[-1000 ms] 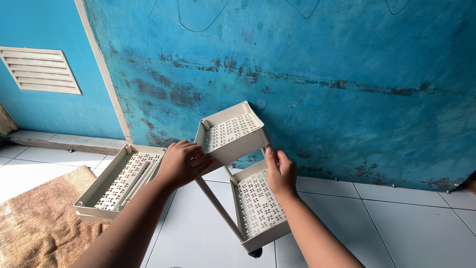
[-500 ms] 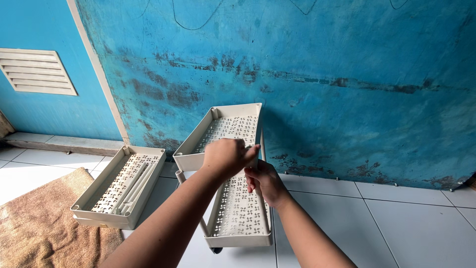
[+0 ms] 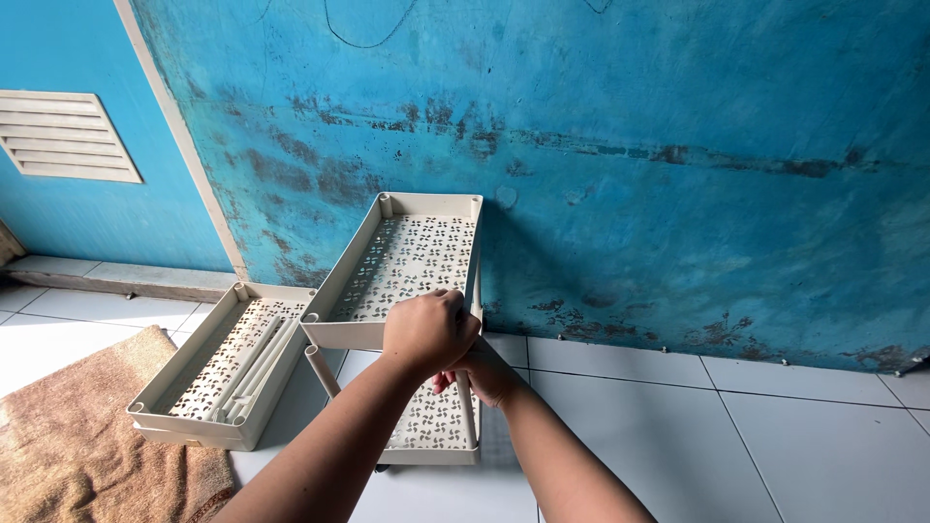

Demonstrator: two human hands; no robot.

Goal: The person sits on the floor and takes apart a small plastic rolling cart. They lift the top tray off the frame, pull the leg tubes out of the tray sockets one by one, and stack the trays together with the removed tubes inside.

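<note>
A beige plastic rack stands on the white tiled floor by the blue wall. Its upper perforated tray (image 3: 402,261) sits on thin poles above a lower tray (image 3: 426,441). My left hand (image 3: 426,331) is closed over the near right corner of the upper tray. My right hand (image 3: 481,373) is just under it, fingers wrapped around the right front pole (image 3: 467,412). A front left pole (image 3: 323,371) sticks out below the upper tray.
A third beige tray (image 3: 199,387) lies on the floor to the left with loose poles (image 3: 254,353) inside it. A brown mat (image 3: 68,436) covers the floor at lower left. A louvred vent (image 3: 63,136) is in the wall at upper left.
The rack has turned from a skewed, tilted pose to upright, with the trays lined up one above the other. Both hands have come together at its near right corner.
</note>
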